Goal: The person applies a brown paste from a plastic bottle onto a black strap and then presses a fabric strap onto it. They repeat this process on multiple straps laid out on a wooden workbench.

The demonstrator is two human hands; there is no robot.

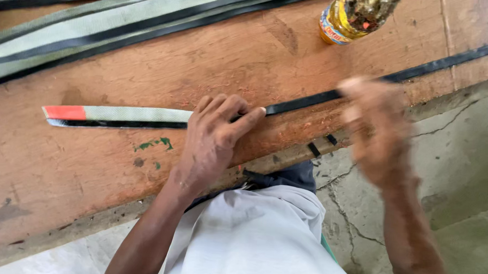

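Two bare hands are shown at the near edge of a reddish wooden bench, viewed from above. The left hand is laid palm down on a long flat strip, whose pale woven face is edged in black and tipped in orange-red at its left end. The fingers of this hand are curled and held close together, with the forefinger stretched along the strip so that it is pressed flat against the wood; no pinch is formed. To the right of that hand the strip is continued as a narrow black band, which is run diagonally up towards the right edge of the view. The right hand is raised at the bench edge, close to the black band, and is blurred; it cannot be told whether its fingers are spread or closed, nor whether the band is touched. Several similar pale, black-edged strips are laid side by side along the far part of the bench. A yellow-labelled bottle is seen at the top. Cracked concrete floor is visible at the right, and pale clothing below.
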